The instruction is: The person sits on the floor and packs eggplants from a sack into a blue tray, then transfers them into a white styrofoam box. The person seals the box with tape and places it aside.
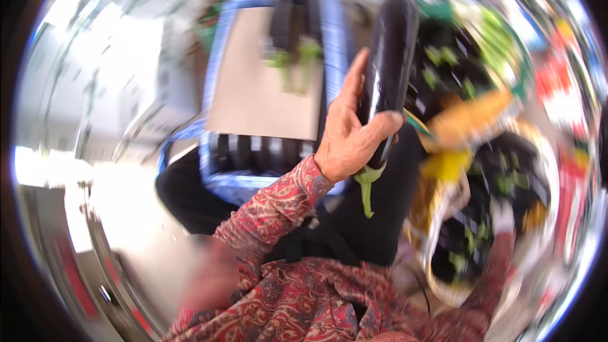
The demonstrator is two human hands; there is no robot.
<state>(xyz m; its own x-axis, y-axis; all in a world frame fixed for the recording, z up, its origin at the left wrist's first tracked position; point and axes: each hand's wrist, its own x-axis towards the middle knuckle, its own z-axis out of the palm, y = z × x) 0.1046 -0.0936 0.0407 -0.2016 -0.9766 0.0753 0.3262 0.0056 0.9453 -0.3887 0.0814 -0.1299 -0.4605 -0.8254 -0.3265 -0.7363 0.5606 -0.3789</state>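
My left hand (351, 135) grips a long, glossy dark purple eggplant (392, 57) around its lower part. The green cap and stem of this eggplant point down toward my lap. At the right, my right hand (502, 216) looks white and blurred, perhaps gloved, and reaches in among eggplants (510, 161) in a pale-rimmed basket (546, 152). Its fingers are not clear. Before me stands a blue-lined crate (216, 73). Inside it, a row of dark eggplants (256, 152) shows below a cardboard sheet (256, 80). Two more eggplants (294, 19) lie on the sheet.
Another container of eggplants (441, 52) stands beyond the basket, with light green produce (496, 38) at its edge. A blurred orange-yellow thing (470, 116) lies between the two containers. White boxes (156, 66) are at the left. My dark-trousered knee (185, 190) is against the crate.
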